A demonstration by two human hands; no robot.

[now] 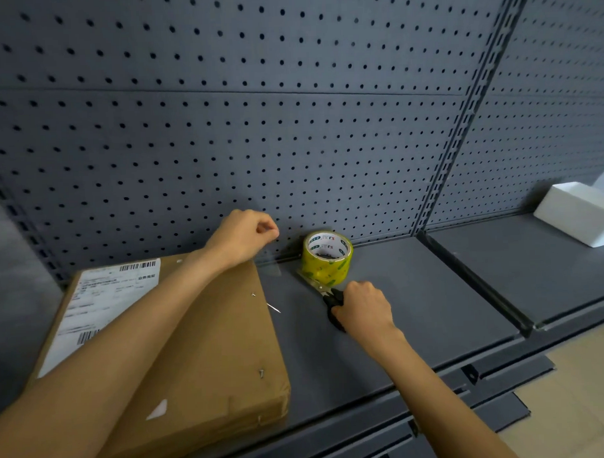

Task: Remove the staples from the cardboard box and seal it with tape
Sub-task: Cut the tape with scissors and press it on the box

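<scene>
Cardboard first: one flat brown cardboard box (208, 341) lies on the dark grey metal shelf (416, 303), with one white shipping label (101, 304) printed with barcodes on its top face. Three small metal staples show on the box's matte top: one (253, 294) near the right edge, one (262, 372) nearer the front corner, and one (259, 420) at the front edge. One thin silvery sliver (273, 308), too small to identify, sticks out past the right edge.

Right of the box, one roll of clear glossy tape (327, 257) with a yellowish sheen and a white printed core stands against the perforated grey pegboard wall (255, 110). A clear strip of tape (273, 267) runs from the roll toward the box's far right corner.

Two bare hands are at work. The left hand (242, 237), raised above the box's far right corner, has its fingers curled with fingertips pinched together; whether that grip holds the strip's end I cannot tell. The right hand (363, 307), on the shelf right of the box and just in front of the roll, has its grip closed round the black handles of one pair of scissors (325, 293), whose metal blades touch the foot of the roll.

Far right of the box sits one white foam block (577, 212).
</scene>
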